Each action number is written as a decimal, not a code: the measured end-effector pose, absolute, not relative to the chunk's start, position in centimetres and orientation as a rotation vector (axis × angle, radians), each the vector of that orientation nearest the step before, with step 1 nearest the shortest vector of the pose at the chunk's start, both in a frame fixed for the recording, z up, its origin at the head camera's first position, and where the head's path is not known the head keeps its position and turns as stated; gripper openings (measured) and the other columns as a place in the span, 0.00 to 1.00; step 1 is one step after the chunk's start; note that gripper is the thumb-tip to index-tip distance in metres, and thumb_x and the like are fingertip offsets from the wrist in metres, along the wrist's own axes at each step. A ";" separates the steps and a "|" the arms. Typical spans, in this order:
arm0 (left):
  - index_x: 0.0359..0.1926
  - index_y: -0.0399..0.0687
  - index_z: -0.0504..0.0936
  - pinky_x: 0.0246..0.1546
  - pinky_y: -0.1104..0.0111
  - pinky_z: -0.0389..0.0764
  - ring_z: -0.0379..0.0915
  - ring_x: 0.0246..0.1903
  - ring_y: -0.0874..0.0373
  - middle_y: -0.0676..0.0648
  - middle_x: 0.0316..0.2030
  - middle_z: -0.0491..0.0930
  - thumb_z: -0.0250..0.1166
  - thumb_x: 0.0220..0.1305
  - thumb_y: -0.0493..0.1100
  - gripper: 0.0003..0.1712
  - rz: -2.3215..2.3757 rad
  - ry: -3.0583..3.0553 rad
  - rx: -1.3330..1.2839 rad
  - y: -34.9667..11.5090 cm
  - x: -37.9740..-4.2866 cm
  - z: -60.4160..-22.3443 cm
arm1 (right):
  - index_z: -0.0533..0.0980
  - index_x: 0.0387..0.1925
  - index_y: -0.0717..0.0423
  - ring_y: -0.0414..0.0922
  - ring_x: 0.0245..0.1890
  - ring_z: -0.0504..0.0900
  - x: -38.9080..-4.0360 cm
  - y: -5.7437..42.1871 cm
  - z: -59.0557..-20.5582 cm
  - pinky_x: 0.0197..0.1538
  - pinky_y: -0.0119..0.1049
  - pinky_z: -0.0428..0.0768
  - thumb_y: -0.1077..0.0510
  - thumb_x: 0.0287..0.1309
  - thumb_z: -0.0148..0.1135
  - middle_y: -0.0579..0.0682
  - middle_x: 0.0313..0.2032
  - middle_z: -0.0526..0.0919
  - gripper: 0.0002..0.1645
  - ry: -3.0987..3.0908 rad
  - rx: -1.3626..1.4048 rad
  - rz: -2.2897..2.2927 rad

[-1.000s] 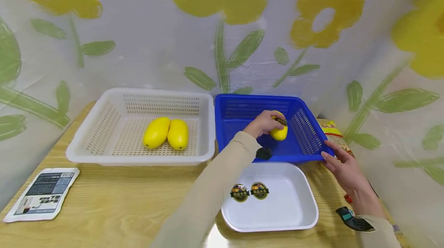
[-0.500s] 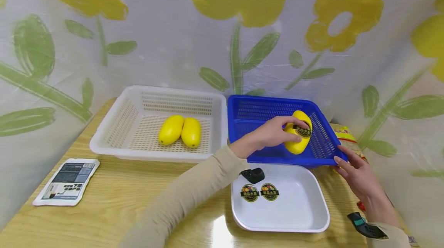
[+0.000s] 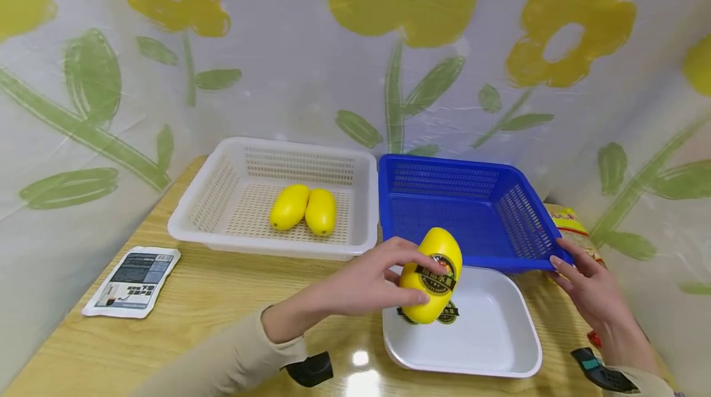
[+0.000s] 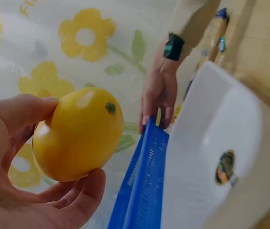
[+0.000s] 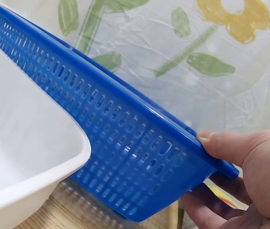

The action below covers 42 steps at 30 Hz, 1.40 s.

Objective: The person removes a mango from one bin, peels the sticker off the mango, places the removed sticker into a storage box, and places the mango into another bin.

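In the head view my left hand [image 3: 361,279] grips a yellow oblong fruit [image 3: 441,242] with a round black-and-gold sticker [image 3: 437,275] on its side. The fruit is held up over the near left part of a white tray [image 3: 478,329], overlapping two similar stickers there. Seen from the left wrist, thumb and fingers span the fruit [image 4: 80,133], whose small green end spot faces outward. My right hand [image 3: 594,289] pinches the near right corner of a blue basket [image 3: 461,167], thumb on the rim [image 5: 173,131] and fingers beneath. No fruit lies in the blue basket.
Left of the blue basket stands a white basket [image 3: 272,250] holding two yellow fruits [image 3: 291,207]. A white printed packet [image 3: 133,281] lies at the table's left. A food bag [image 3: 572,227] sits behind my right hand. Flower-print sheeting [image 3: 289,94] encloses the table's back and sides.
My left hand has lifted the fruit out of the blue basket and brought it nearer, over the white tray. My right hand has kept its hold on the basket corner. The head view has shifted left.
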State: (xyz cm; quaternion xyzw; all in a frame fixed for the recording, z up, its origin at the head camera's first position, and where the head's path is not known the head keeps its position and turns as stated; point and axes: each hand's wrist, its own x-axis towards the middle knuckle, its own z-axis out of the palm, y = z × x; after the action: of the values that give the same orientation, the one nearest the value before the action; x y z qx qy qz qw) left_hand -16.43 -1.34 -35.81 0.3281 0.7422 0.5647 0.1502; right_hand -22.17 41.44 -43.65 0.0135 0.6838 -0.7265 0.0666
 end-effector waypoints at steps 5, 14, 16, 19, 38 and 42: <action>0.55 0.63 0.82 0.47 0.68 0.79 0.64 0.58 0.60 0.53 0.58 0.70 0.68 0.62 0.42 0.20 1.545 2.172 0.955 -4.5 -13.9 -37.0 | 0.53 0.76 0.50 0.32 0.47 0.80 -22.0 42.0 -43.7 0.48 0.27 0.80 0.63 0.70 0.54 0.44 0.58 0.63 0.37 2.007 -0.015 -2.263; 0.55 0.65 0.80 0.40 0.71 0.77 0.68 0.44 0.59 0.49 0.55 0.71 0.68 0.62 0.44 0.21 1.341 2.371 0.771 -9.9 -10.7 -40.8 | 0.50 0.76 0.50 0.29 0.46 0.79 -22.1 41.5 -43.9 0.48 0.26 0.80 0.60 0.68 0.57 0.52 0.68 0.51 0.41 2.015 0.073 -2.223; 0.56 0.65 0.79 0.38 0.70 0.75 0.67 0.42 0.59 0.49 0.53 0.71 0.68 0.62 0.46 0.21 1.319 2.401 0.720 -10.6 -10.5 -41.4 | 0.50 0.77 0.50 0.29 0.46 0.79 -22.1 41.5 -43.9 0.48 0.26 0.79 0.59 0.68 0.57 0.53 0.69 0.50 0.42 2.011 0.088 -2.218; 0.58 0.64 0.78 0.40 0.70 0.76 0.69 0.46 0.56 0.48 0.54 0.72 0.67 0.64 0.48 0.21 1.345 2.412 0.654 -11.4 -10.3 -42.2 | 0.48 0.77 0.50 0.29 0.46 0.79 -22.1 41.6 -43.9 0.48 0.26 0.80 0.58 0.68 0.58 0.54 0.70 0.48 0.43 2.019 0.093 -2.202; 0.62 0.58 0.75 0.53 0.53 0.75 0.74 0.54 0.45 0.43 0.59 0.75 0.68 0.63 0.46 0.27 1.495 2.391 0.454 -12.4 -10.7 -45.1 | 0.49 0.77 0.52 0.26 0.46 0.78 -21.9 41.3 -44.4 0.46 0.22 0.78 0.57 0.68 0.58 0.55 0.69 0.52 0.43 2.128 0.054 -2.176; 0.63 0.60 0.74 0.53 0.54 0.74 0.73 0.55 0.45 0.44 0.60 0.74 0.67 0.64 0.48 0.26 1.488 2.378 0.445 -12.5 -10.6 -45.1 | 0.50 0.77 0.51 0.26 0.45 0.78 -21.8 41.4 -44.4 0.46 0.21 0.78 0.56 0.68 0.57 0.54 0.67 0.54 0.42 2.144 0.021 -2.182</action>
State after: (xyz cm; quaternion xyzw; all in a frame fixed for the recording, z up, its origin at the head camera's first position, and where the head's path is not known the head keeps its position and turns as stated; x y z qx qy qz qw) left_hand -10.63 -12.53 -45.11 0.1548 0.8278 0.5180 0.1501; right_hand -21.82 41.40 -44.42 0.0068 0.7002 -0.7127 0.0414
